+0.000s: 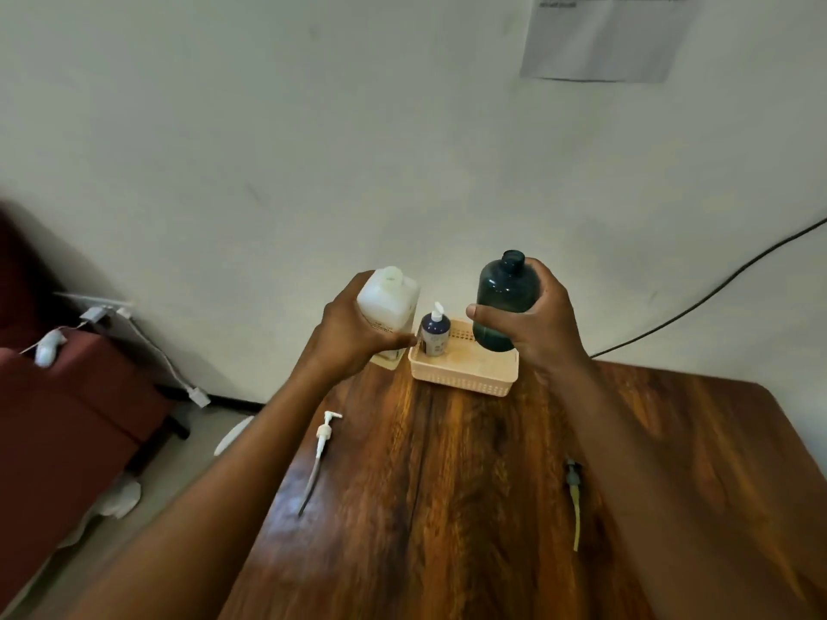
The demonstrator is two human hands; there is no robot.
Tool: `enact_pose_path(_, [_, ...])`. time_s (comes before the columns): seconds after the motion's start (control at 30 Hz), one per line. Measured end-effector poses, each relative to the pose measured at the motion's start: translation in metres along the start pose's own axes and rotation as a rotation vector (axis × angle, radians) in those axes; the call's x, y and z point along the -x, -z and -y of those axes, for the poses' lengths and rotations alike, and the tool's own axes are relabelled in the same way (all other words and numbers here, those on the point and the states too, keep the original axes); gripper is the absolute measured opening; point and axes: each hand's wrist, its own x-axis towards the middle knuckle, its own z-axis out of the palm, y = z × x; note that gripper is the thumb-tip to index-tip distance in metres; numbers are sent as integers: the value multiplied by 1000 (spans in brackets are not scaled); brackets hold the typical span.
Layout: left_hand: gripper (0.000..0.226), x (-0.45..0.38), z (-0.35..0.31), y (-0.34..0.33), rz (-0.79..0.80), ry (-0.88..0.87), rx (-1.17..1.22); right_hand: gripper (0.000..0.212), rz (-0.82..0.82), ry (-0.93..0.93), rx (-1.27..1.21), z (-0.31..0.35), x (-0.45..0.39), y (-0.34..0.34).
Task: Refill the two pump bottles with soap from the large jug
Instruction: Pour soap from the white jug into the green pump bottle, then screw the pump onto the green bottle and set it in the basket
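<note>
1. Wooden table (447,507) with dark glossy grain, pushed against a plain pale wall (313,149); a sheet of paper (604,33) is stuck to the wall upper right, print too blurred to read.
2. Left hand (353,333) grips the large white jug (388,306) from the side, fingers wrapped round its body. Jug mouth is uncapped; jug tilts slightly right, base at the table's far left edge. Cannot tell if the base touches the wood.
3. Right hand (532,324) holds the dark teal bottle (503,302) in the air, thumb across the front, fingers behind. Neck is open, no pump on it; bottle roughly upright, above the right part of the basket.
4. Beige perforated basket (465,378) sits at the far edge of the table, between the two hands.
5. Small dark blue pump bottle (435,331) stands upright in the basket's left rear corner, white pump fitted, just beside the jug.
6. White pump head (320,458) with long tube lies flat on the table's left side, under the left forearm, well apart from the basket.
7. Second pump (574,503) with yellowish tube lies on the right side, partly hidden by the right forearm.
8. Dark red seat (67,396) left of the table with white cable and plugs (147,351); black cable (716,288) runs along the wall at right.
</note>
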Motion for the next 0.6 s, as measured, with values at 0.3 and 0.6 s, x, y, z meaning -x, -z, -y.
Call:
enact_pose_path(0.3, [92,81,133,-56,-87,318,137,64,33,-52,18,-53,23,-48])
enact_pose_path(0.6, [90,136,219,-101,-82,533,145,70,18,-74,41,-100,44,-80])
